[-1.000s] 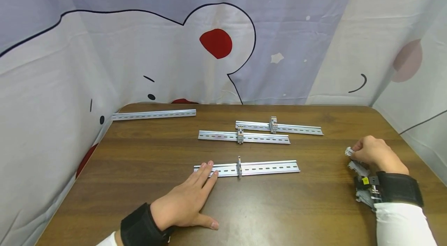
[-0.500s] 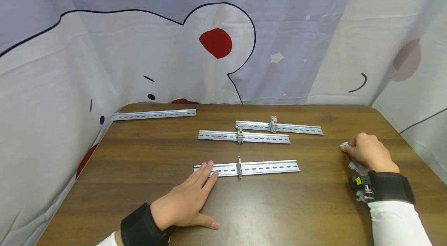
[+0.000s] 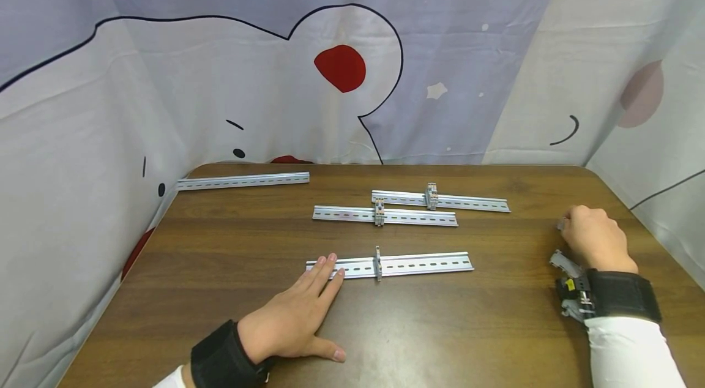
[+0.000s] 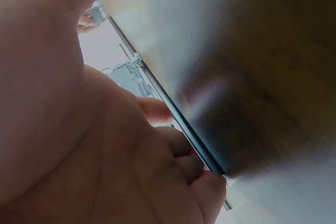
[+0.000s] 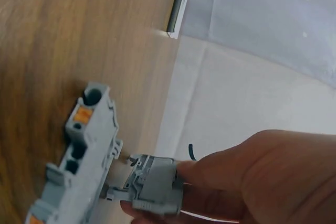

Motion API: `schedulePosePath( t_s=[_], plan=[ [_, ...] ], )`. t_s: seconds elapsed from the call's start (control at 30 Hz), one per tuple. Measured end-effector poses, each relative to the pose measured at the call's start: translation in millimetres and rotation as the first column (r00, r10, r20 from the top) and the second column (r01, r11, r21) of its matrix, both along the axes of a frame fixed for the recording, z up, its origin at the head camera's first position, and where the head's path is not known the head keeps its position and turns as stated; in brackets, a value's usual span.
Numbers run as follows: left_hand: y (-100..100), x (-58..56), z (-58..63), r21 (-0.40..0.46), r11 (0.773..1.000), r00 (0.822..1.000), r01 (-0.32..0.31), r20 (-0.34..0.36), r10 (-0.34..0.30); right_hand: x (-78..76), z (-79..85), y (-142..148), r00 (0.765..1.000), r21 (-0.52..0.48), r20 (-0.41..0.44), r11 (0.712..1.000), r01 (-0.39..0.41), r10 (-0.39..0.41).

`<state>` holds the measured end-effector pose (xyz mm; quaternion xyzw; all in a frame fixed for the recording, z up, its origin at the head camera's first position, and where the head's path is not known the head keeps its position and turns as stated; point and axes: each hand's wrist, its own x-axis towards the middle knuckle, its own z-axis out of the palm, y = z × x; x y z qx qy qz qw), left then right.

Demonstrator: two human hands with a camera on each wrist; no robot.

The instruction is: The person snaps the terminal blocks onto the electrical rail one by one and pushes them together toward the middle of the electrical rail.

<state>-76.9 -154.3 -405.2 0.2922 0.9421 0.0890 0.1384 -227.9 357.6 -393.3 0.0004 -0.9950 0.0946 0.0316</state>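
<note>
My left hand [image 3: 292, 317] lies with fingers spread, fingertips on the left end of the nearest slotted metal DIN rail [image 3: 426, 264]. A thin grey terminal block [image 3: 377, 265] stands across that rail. At the table's right side my right hand [image 3: 600, 240] pinches a small grey DIN-rail part [image 5: 157, 184] between thumb and fingers, mostly hidden by the hand in the head view. Close by in the right wrist view lies a larger grey terminal block [image 5: 86, 150] with orange inserts. Another grey block [image 3: 573, 309] shows partly under the right wrist strap.
Two more DIN rails lie farther back, the middle rail [image 3: 418, 217] and the rear rail [image 3: 473, 203], each bearing a small cluster of blocks. A bare rail [image 3: 242, 180] sits at the back left edge. A printed curtain [image 3: 440, 57] rises behind the table.
My right hand moved left with the small part, then back right and slightly away, and the part has turned mostly out of sight behind the fingers. My left hand has stayed put.
</note>
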Motion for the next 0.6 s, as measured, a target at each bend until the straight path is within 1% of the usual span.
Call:
schedulePosePath(
  t_s=[0.07, 0.23, 0.33, 0.5, 0.6],
  plan=[
    [-0.1, 0.1, -0.1, 0.004, 1.0, 1.0, 0.001, -0.002, -0.001, 0.3, -0.5, 0.6, 1.0, -0.011, -0.029, 1.0, -0.001, 0.0],
    [-0.3, 0.7, 0.4, 0.009, 1.0, 1.0, 0.001, 0.0, -0.001, 0.2, -0.6, -0.3, 0.999, -0.057, -0.035, 0.998, 0.0, -0.002],
    [-0.2, 0.7, 0.8, 0.006, 1.0, 1.0, 0.001, -0.003, -0.001, 1.1, 1.2, -1.5, 1.0, -0.082, -0.027, 0.997, 0.005, -0.007],
    [-0.4, 0.3, 0.0, -0.002, 1.0, 1.0, 0.0, -0.007, 0.0, 2.3, 5.7, -3.2, 0.999, -0.094, 0.027, 0.995, 0.029, -0.026],
    [-0.6, 0.1, -0.9, -0.006, 1.0, 1.0, -0.001, -0.008, 0.001, 1.6, 6.6, -3.9, 1.0, -0.085, 0.021, 0.996, 0.01, -0.008]
  ],
)
